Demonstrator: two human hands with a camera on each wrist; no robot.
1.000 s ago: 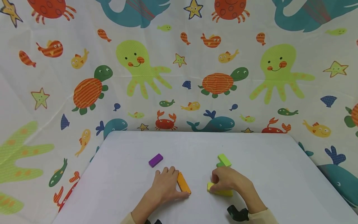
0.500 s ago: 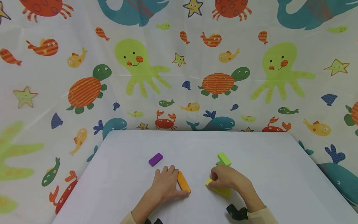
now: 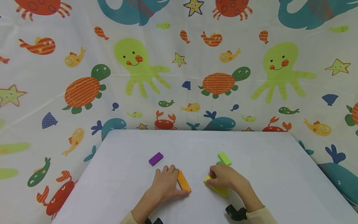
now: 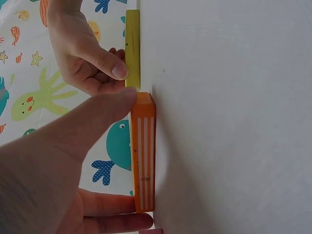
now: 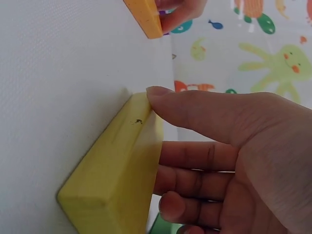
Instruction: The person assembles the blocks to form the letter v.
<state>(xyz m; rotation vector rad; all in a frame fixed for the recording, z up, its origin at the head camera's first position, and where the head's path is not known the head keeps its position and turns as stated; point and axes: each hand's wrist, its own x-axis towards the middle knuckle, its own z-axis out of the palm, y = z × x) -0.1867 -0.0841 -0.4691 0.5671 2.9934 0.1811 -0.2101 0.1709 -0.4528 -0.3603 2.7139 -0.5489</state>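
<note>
An orange block [image 3: 183,181] lies on the white table, its long side pointing away and slightly left. My left hand [image 3: 166,183] grips it end to end, thumb at the near end and fingertips at the far end. White stripes mark one side of this orange block [image 4: 144,156] in the left wrist view. To the right, my right hand [image 3: 226,178] holds a yellow block [image 3: 221,190] slanted on the table. In the right wrist view the thumb presses one end of the yellow block [image 5: 112,165], with curled fingers along its side. The two blocks are apart.
Beyond the left hand lies a purple block [image 3: 156,159]. Behind the right hand, a light green block [image 3: 224,158] rests on or against a darker green block [image 3: 219,162], partly hidden. A sea-animal printed cloth [image 3: 179,118] hangs behind the white table [image 3: 112,174].
My right hand has moved slightly left, and the yellow block has turned from nearly crosswise to slanted, its left end farther away. My left hand and the orange block stay put.
</note>
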